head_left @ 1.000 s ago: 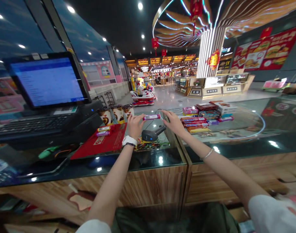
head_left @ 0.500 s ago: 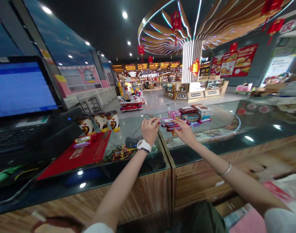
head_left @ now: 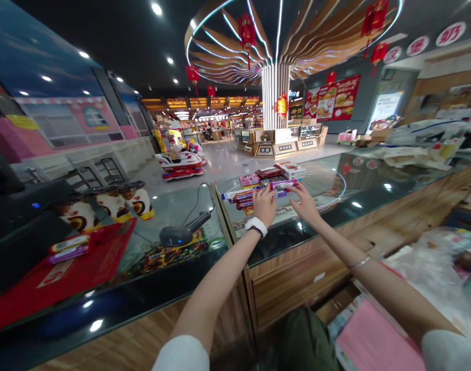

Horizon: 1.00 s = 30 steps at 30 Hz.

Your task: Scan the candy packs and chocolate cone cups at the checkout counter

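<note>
A purple candy roll (head_left: 283, 184) spans the space between my hands, above a pile of sweets on the glass counter. My left hand (head_left: 264, 205) is closed at its left end. My right hand (head_left: 305, 205) pinches the right end between thumb and fingers. Beneath and around them lie several candy rolls (head_left: 241, 197), a pink box (head_left: 249, 180), a dark red packet (head_left: 268, 172) and a white box (head_left: 291, 170).
A black scanner (head_left: 177, 235) with a cable lies left of my left hand. Further left are patterned cups (head_left: 140, 202) and a red mat (head_left: 112, 252) with two candy rolls. A plastic bag (head_left: 432, 268) is at the lower right.
The view has turned to the right. Both hands have moved right relative to the counter with the purple roll, from near the pile's left side to over its middle.
</note>
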Available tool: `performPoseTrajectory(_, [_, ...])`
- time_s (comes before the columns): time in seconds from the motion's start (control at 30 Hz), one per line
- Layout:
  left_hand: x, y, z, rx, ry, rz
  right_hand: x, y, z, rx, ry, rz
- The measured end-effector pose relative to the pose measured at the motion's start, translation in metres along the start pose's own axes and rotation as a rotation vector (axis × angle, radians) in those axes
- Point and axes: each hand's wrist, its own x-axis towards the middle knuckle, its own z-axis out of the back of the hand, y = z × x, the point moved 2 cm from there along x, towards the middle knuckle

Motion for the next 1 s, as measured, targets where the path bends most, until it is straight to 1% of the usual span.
performPoseTrajectory(0.1, [0.011, -0.017, -0.025, -0.017, 0.103, 0.005, 0.008, -0.033, 0.015, -0.025, 0.026, -0.021])
performPoseTrajectory(0.2, [0.024, -0.029, -0.050, -0.031, 0.181, 0.010, 0.018, -0.062, 0.026, -0.050, 0.074, -0.036])
performPoseTrajectory(0.3, [0.035, -0.037, -0.073, -0.054, 0.251, 0.038, 0.028, -0.086, 0.031, -0.070, 0.128, -0.061])
performPoseTrajectory(0.4, [0.045, -0.042, -0.090, -0.082, 0.286, 0.058, 0.036, -0.105, 0.034, -0.076, 0.171, -0.100])
performPoseTrajectory(0.5, [0.051, -0.046, -0.098, -0.078, 0.296, 0.046, 0.040, -0.121, 0.037, -0.087, 0.215, -0.143])
performPoseTrajectory(0.6, [0.055, -0.049, -0.102, -0.052, 0.325, 0.038, 0.043, -0.133, 0.037, -0.119, 0.255, -0.155])
performPoseTrajectory(0.7, [0.057, -0.051, -0.105, -0.021, 0.361, 0.044, 0.047, -0.142, 0.033, -0.190, 0.311, -0.155])
performPoseTrajectory(0.83, [0.057, -0.049, -0.109, 0.000, 0.371, 0.053, 0.051, -0.147, 0.025, -0.252, 0.368, -0.178])
performPoseTrajectory(1.0, [0.058, -0.043, -0.113, 0.025, 0.358, 0.085, 0.050, -0.145, 0.020, -0.321, 0.420, -0.212])
